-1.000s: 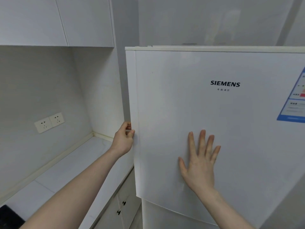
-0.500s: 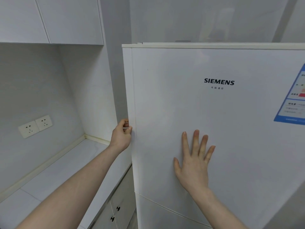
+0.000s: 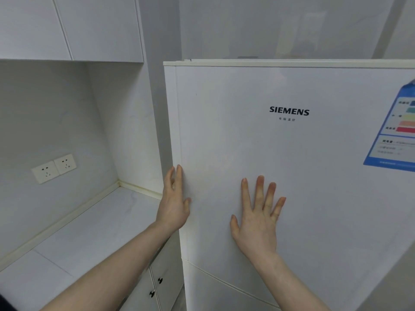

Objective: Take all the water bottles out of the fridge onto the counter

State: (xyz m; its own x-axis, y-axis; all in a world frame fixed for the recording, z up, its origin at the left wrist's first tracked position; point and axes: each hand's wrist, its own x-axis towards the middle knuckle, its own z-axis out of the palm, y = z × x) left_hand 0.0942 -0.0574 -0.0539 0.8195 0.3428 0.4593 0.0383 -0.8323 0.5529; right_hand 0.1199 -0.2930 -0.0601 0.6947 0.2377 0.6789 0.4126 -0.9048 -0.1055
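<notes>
White counter left of fridge door sat bare; left hand uncurled off door edge, right hand flat, door unopened.

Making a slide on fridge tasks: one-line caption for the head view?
Both hands on the closed fridge door: left hand at its edge, right hand flat on its front.

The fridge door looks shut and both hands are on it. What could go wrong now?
1. The left hand lies with straight fingers along the fridge door edge, not curled round it, so it might slip off when pulling.
2. The right hand presses flat on the door's front; if it pushes, the door may stay shut.
3. The counter is beside that edge, so a swinging door could bump the arm.
</notes>
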